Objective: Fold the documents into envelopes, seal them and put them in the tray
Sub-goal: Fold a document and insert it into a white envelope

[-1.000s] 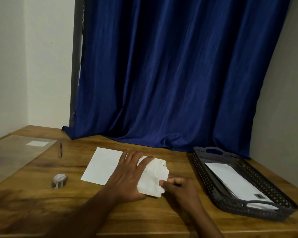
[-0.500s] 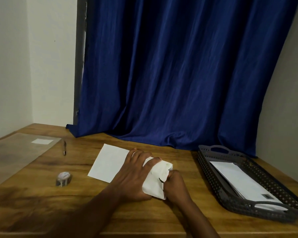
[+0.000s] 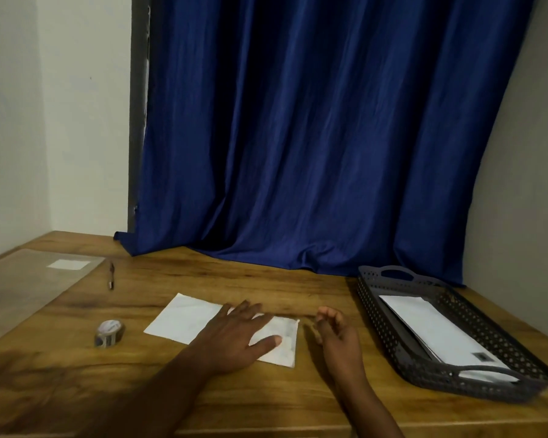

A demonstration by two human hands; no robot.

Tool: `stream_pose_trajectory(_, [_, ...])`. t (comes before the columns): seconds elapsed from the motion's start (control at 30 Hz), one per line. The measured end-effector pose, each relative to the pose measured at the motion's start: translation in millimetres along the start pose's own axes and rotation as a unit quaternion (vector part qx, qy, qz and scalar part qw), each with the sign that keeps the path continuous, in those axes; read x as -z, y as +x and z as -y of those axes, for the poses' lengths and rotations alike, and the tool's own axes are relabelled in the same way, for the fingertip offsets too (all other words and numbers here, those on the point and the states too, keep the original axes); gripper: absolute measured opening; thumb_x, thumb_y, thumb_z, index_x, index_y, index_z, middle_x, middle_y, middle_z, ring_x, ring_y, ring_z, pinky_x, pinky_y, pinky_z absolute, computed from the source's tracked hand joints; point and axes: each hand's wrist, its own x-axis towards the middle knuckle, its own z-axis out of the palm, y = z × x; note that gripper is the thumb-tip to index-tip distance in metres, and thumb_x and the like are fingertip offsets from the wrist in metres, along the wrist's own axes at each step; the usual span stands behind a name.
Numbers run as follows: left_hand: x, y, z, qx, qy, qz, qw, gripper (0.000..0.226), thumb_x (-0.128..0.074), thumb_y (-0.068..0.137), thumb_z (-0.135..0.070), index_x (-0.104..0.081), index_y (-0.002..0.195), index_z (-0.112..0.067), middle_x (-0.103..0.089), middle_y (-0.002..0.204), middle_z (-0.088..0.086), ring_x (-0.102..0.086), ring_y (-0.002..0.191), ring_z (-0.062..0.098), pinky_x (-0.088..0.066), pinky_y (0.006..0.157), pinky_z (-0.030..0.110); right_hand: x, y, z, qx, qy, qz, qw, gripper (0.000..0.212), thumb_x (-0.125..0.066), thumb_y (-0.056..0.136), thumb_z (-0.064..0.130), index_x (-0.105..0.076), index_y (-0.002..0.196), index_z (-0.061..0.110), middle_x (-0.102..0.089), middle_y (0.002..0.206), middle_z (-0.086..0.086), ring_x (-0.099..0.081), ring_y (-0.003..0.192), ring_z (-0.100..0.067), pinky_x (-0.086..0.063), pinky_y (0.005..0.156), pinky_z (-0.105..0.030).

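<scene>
- Left hand lies flat, fingers spread, pressing the white envelope on the table.
- Right hand hovers beside it, grip loosely curled, empty.

The table is wood-grain, with a soft sheen. At its 9 o'clock edge lies a clear glossy plastic sheet. The envelope is matt white paper. At 3 o'clock the tray is dark perforated plastic. The curtain is blue, faintly lustrous cloth.
</scene>
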Motion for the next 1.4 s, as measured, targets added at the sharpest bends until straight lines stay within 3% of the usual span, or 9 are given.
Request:
stream_pose_trajectory(0.1, [-2,2,1,-0.003,0.014,0.025,1.0,0.098,0.004,0.074,-0.085,-0.009,0.16,-0.041,-0.003,0.17,-0.01,0.003,0.156,0.012,0.002,0.126,0.043,-5,-12,5,0.123,-0.137,0.056,0.981,0.035,-0.047,0.104,0.04,-0.052,0.139,0.038,-0.048,0.146,0.02,-0.044,0.133,0.0,-0.037,0.116,-0.033])
stream_pose_trajectory(0.27, [-3,4,3,-0.012,0.017,0.032,0.999,0.118,0.025,0.059,-0.088,-0.005,0.161,-0.037,-0.001,0.17,-0.008,0.004,0.156,0.012,0.0,0.127,0.045,-20,-21,9,0.249,-0.4,0.257,0.844,0.064,-0.023,0.104,0.052,-0.007,0.161,0.028,-0.003,0.166,0.016,0.001,0.153,-0.003,0.0,0.126,-0.036])
stream_pose_trajectory(0.43, [-4,4,4,0.016,-0.025,-0.01,1.0,0.07,-0.007,0.099,-0.064,0.0,0.161,-0.033,-0.002,0.17,-0.008,0.002,0.155,0.009,0.0,0.127,0.038,-21,-19,6,0.199,-0.458,0.307,0.81,0.071,-0.021,0.1,0.063,-0.01,0.161,0.027,-0.007,0.169,0.007,-0.002,0.155,-0.009,0.0,0.126,-0.043])
stream_pose_trajectory(0.63, [8,-6,21,0.081,0.002,-0.072,0.994,0.065,-0.031,0.103,-0.059,-0.014,0.16,-0.034,-0.009,0.17,-0.006,-0.003,0.156,0.015,-0.004,0.127,0.046,-20,-19,9,0.196,-0.471,0.304,0.804,0.074,-0.023,0.099,0.065,-0.01,0.161,0.027,-0.008,0.169,0.006,-0.004,0.155,-0.01,-0.002,0.126,-0.043])
stream_pose_trajectory(0.8, [8,-33,25,0.112,-0.019,-0.012,0.993,0.118,0.007,0.061,-0.095,-0.02,0.159,-0.036,-0.01,0.17,-0.005,-0.006,0.156,0.016,-0.004,0.126,0.046,-16,-22,11,0.193,-0.466,0.301,0.809,0.073,-0.026,0.099,0.065,-0.014,0.161,0.027,-0.012,0.169,0.007,-0.007,0.155,-0.009,-0.004,0.126,-0.042])
stream_pose_trajectory(1.03, [21,-102,12,0.065,-0.056,-0.016,0.996,0.109,-0.036,0.065,-0.102,-0.028,0.155,-0.04,-0.024,0.158,-0.015,-0.025,0.146,0.008,-0.026,0.12,0.031,13,-42,16,0.199,-0.455,0.348,0.795,0.095,-0.02,0.082,0.09,-0.006,0.16,0.038,-0.003,0.168,0.017,-0.001,0.153,-0.002,-0.003,0.126,-0.039])
stream_pose_trajectory(1.2, [25,-163,7,-0.002,0.03,0.005,1.0,0.101,-0.047,0.074,-0.093,-0.011,0.157,-0.047,-0.005,0.164,-0.028,-0.002,0.15,-0.003,-0.006,0.125,0.03,42,-68,11,0.255,-0.477,0.364,0.758,0.106,-0.031,0.069,0.1,0.003,0.156,0.05,0.012,0.158,0.031,0.009,0.147,0.01,0.0,0.125,-0.03])
stream_pose_trajectory(1.3, [16,-188,16,-0.015,0.027,-0.032,0.999,0.082,-0.049,0.084,-0.079,-0.017,0.154,-0.053,-0.007,0.159,-0.034,-0.003,0.146,-0.011,-0.007,0.119,0.019,55,-81,-7,0.326,-0.426,0.317,0.783,0.084,-0.049,0.082,0.081,-0.006,0.151,0.06,-0.006,0.158,0.038,0.0,0.144,0.019,-0.014,0.126,-0.028])
stream_pose_trajectory(1.4, [18,-204,30,0.003,-0.035,-0.109,0.993,0.065,-0.059,0.082,-0.072,-0.039,0.142,-0.058,-0.031,0.148,-0.037,-0.024,0.138,-0.015,-0.025,0.115,0.016,71,-84,-19,0.348,-0.263,0.29,0.852,0.06,-0.071,0.088,0.036,-0.048,0.14,0.055,-0.042,0.149,0.033,-0.038,0.139,0.009,-0.039,0.113,-0.026])
